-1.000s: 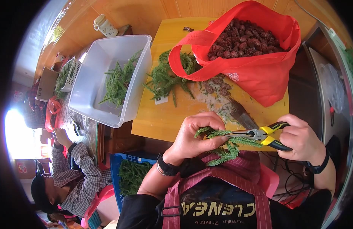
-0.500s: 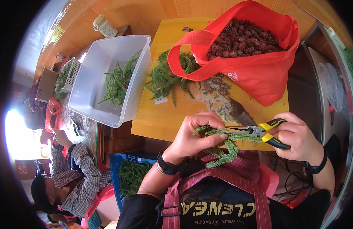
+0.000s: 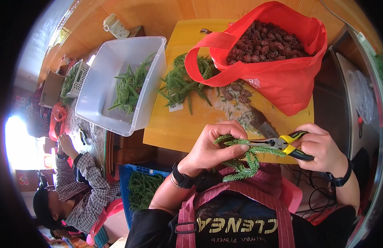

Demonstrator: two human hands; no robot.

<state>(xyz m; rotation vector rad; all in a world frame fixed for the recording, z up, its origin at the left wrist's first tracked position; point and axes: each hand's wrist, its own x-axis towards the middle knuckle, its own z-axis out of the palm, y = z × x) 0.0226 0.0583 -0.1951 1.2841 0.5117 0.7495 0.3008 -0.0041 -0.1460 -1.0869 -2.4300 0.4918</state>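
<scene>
Between thumb and fingers, my left hand pinches a green artificial pine sprig, whose needled branches hang over my apron. My right hand is wrapped round the yellow-and-black handles of a pair of long-nose pliers. The pliers' jaws point left and reach the sprig beside my left thumb; they look nearly closed, and what lies between their tips is hidden by fingers and needles. Just beyond my hands, several loose pine cones lie among scraps on the yellow table.
A red bag full of pine cones stands at the back right. Left of it are a pile of green sprigs and a clear plastic bin holding more. A blue crate sits low at left. Farther left, a co-worker sits at another table.
The pliers' handles have drawn slightly closer together. Both hands and the sprig stay almost in place; the co-worker's hands have shifted a little.
</scene>
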